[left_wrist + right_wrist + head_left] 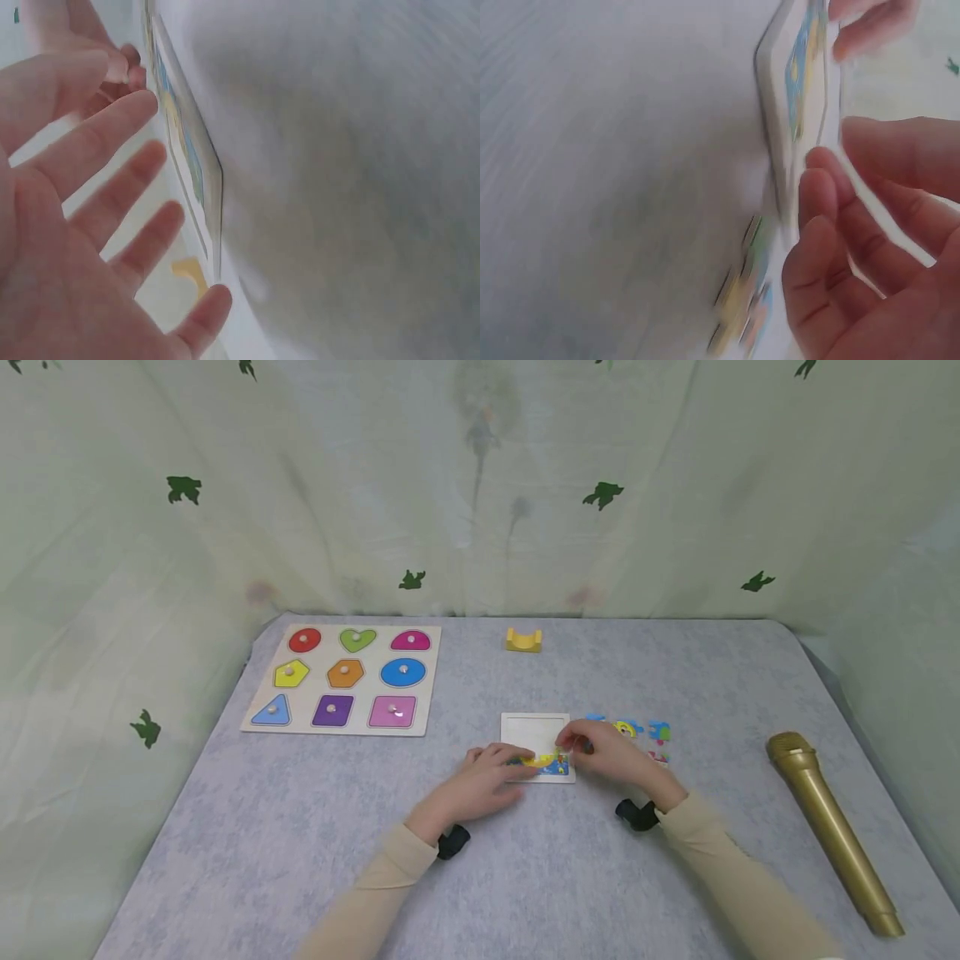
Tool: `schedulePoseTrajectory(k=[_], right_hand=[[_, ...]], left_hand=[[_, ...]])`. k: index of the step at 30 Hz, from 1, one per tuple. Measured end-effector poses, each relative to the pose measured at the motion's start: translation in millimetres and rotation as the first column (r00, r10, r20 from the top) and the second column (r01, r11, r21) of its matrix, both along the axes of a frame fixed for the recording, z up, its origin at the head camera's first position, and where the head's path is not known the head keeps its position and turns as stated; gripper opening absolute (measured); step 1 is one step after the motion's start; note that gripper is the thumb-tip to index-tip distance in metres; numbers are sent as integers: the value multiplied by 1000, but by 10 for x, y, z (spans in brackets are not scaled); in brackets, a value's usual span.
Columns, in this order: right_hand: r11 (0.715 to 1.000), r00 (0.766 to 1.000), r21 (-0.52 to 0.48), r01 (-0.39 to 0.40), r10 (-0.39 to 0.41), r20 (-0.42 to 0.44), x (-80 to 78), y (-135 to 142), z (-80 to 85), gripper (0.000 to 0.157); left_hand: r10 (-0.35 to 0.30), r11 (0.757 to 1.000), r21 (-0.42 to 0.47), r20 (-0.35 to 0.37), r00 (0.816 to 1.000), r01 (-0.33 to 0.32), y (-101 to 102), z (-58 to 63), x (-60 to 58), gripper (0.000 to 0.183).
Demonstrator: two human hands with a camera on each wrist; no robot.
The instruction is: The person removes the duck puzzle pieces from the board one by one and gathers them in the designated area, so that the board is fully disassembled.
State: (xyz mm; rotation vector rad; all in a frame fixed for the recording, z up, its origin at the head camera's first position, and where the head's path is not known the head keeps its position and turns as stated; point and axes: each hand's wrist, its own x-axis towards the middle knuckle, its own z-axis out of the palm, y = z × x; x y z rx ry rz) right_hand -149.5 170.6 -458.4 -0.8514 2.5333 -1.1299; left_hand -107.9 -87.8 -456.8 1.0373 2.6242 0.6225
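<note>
A small white puzzle tray lies flat on the table, with pieces in blue and yellow along its near side. The left hand reaches over the tray's left near corner, its fingers spread and fairly straight. At the tray's right edge is the right hand, with its fingers loosely bent and the thumb close to them. No piece shows between them in the right wrist view. Several loose colourful puzzle pieces lie just right of the tray, partly hidden behind the right hand.
A shape board with knobbed pieces lies at the back left. Near the back edge stands a yellow block with a curved notch. A gold microphone lies at the right side of the cloth-covered table.
</note>
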Motion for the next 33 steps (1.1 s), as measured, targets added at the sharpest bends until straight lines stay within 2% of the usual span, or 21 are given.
schedulePoseTrajectory(k=[5, 11, 19, 24, 28, 33], right_hand=[[998, 1000, 69, -15, 17, -22, 8, -103, -11, 17], [997, 1000, 74, -5, 4, 15, 24, -144, -22, 21], [997, 999, 72, -33, 34, -13, 47, -154, -57, 24], [996, 1000, 92, -10, 12, -17, 67, -164, -43, 24], [997, 1000, 71, -5, 7, -17, 71, -161, -42, 23], [1000, 1000, -13, -15, 15, 16, 37, -93, -56, 21]], left_hand=[[-42, 998, -37, -21, 999, 41, 47, -9, 16, 39], [-33, 998, -50, -7, 999, 33, 56, 14, 43, 40], [-15, 999, -48, 3, 1000, 15, 62, 11, 54, 39], [-10, 999, -43, 0, 1000, 10, 62, 0, 55, 39], [-9, 999, -41, -7, 1000, 8, 62, -9, 55, 39], [-10, 999, -31, 0, 1000, 10, 58, -4, 61, 39]])
